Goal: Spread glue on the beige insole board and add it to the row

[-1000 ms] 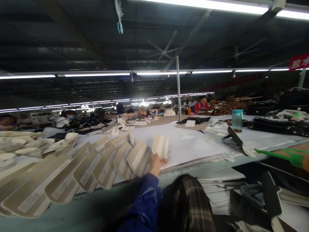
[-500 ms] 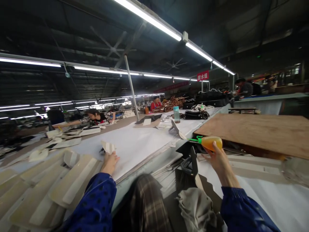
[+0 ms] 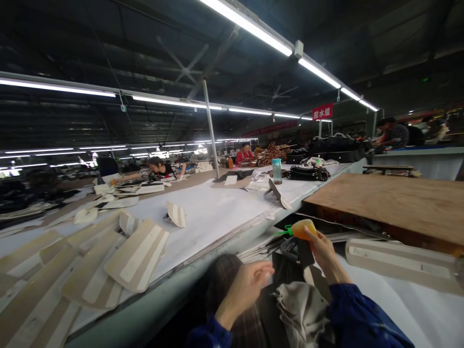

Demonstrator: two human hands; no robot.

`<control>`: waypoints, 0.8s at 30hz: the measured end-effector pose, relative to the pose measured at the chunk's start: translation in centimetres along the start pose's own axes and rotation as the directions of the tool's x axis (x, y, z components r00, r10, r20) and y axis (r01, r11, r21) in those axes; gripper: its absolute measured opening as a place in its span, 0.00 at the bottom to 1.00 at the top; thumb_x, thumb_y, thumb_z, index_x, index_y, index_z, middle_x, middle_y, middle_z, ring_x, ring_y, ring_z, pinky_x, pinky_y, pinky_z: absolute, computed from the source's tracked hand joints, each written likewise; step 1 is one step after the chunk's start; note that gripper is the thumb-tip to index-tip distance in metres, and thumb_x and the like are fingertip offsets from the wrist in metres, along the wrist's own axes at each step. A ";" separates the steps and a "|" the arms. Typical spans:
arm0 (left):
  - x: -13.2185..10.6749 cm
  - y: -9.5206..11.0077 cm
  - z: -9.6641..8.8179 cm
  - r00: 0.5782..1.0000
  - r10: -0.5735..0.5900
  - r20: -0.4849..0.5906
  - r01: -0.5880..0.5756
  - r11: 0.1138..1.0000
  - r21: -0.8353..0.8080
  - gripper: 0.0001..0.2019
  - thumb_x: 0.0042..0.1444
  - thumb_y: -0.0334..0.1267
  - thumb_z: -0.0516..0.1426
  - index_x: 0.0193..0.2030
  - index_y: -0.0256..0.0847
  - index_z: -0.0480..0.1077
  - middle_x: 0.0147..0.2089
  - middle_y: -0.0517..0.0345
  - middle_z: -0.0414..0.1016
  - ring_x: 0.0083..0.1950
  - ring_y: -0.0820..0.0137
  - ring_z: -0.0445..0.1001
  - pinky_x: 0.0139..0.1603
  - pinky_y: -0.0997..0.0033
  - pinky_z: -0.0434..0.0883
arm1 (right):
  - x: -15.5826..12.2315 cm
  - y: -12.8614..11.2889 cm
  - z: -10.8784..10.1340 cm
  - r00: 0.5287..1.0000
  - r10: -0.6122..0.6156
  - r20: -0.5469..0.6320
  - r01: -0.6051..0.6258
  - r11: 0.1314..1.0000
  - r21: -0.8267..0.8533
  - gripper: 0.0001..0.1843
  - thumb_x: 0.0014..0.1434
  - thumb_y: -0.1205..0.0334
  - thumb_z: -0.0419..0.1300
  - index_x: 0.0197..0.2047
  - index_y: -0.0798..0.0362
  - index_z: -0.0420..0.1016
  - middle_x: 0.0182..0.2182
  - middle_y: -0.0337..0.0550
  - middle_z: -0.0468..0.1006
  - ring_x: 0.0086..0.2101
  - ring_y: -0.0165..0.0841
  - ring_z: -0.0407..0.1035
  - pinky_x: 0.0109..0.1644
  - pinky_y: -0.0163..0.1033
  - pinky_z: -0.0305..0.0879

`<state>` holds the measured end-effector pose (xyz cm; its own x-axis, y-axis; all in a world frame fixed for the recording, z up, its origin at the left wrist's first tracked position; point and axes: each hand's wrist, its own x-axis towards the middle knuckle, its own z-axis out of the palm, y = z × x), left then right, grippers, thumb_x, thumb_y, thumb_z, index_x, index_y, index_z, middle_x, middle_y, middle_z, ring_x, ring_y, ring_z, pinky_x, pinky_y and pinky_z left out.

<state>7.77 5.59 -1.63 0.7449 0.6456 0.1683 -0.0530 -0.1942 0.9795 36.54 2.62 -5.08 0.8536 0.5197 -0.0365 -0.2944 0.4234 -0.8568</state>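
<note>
My right hand (image 3: pixel 324 254) is closed round an orange squeeze bottle (image 3: pixel 302 229) with a green nozzle pointing left, held above dark pieces at the bench edge. My left hand (image 3: pixel 247 284) hangs in the air in front of me, fingers loosely curled with nothing in them, off the white table (image 3: pixel 213 212). A row of overlapping beige pieces with white strips (image 3: pixel 137 253) lies on the table to my left. One more beige piece (image 3: pixel 177 214) lies apart, farther in.
A brown board (image 3: pixel 391 198) lies on the right bench, with a long beige piece (image 3: pixel 398 263) before it. A teal-capped bottle (image 3: pixel 277 171) and a scraper-like tool (image 3: pixel 277 194) stand farther along. A crumpled grey cloth (image 3: pixel 300 309) lies by my lap. Other people work at distant tables.
My left hand left the beige piece on the table and drew back toward me. My right hand brought the orange bottle lower and closer. The view swung right.
</note>
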 end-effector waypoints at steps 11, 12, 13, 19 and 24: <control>-0.2 -0.4 0.4 0.984 -0.127 -0.124 0.076 0.931 -0.358 0.47 0.48 0.61 0.65 0.66 0.27 0.60 0.69 0.23 0.57 0.47 0.55 0.80 0.35 0.65 0.76 | -4.9 -6.4 2.4 0.925 0.201 0.322 -0.240 0.967 0.086 0.18 0.67 0.51 0.58 0.51 0.56 0.74 0.42 0.47 0.80 0.37 0.34 0.76 0.42 0.45 0.75; -0.1 0.2 0.0 0.981 -0.129 -0.145 0.063 0.918 -0.391 0.46 0.49 0.60 0.65 0.66 0.28 0.59 0.70 0.23 0.55 0.45 0.58 0.80 0.32 0.68 0.75 | -5.8 -6.9 2.6 0.893 0.244 0.377 -0.289 0.955 0.067 0.20 0.65 0.49 0.58 0.50 0.57 0.75 0.40 0.48 0.81 0.37 0.36 0.77 0.43 0.46 0.75; 0.1 0.7 -0.6 0.978 -0.126 -0.167 0.045 0.907 -0.418 0.44 0.51 0.58 0.64 0.66 0.30 0.58 0.70 0.25 0.54 0.42 0.61 0.81 0.28 0.71 0.73 | -6.7 -7.3 2.8 0.862 0.281 0.423 -0.329 0.943 0.046 0.20 0.63 0.49 0.61 0.49 0.57 0.76 0.38 0.50 0.82 0.36 0.38 0.77 0.42 0.46 0.76; 2.3 3.2 -5.4 0.963 -0.089 -0.254 -0.048 0.872 -0.487 0.28 0.63 0.40 0.59 0.67 0.39 0.55 0.59 0.41 0.69 0.30 0.74 0.78 0.16 0.81 0.60 | -11.3 -8.5 4.1 0.751 0.356 0.557 -0.414 0.910 -0.023 0.24 0.39 0.54 0.77 0.41 0.50 0.82 0.35 0.46 0.84 0.31 0.42 0.79 0.37 0.42 0.79; 2.0 4.5 -7.7 0.982 0.004 -0.186 -0.091 0.882 -0.462 0.05 0.64 0.35 0.59 0.41 0.35 0.71 0.32 0.62 0.74 0.27 0.75 0.73 0.24 0.77 0.70 | -11.0 -7.3 3.6 0.773 0.331 0.542 -0.362 0.931 -0.053 0.26 0.39 0.48 0.75 0.43 0.49 0.84 0.44 0.58 0.83 0.38 0.52 0.79 0.41 0.48 0.79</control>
<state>3.84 11.69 3.96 0.6078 0.7710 0.1900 -0.4223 0.1112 0.8996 27.78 -3.51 3.38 0.3292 0.9437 -0.0333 -0.5601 0.1668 -0.8115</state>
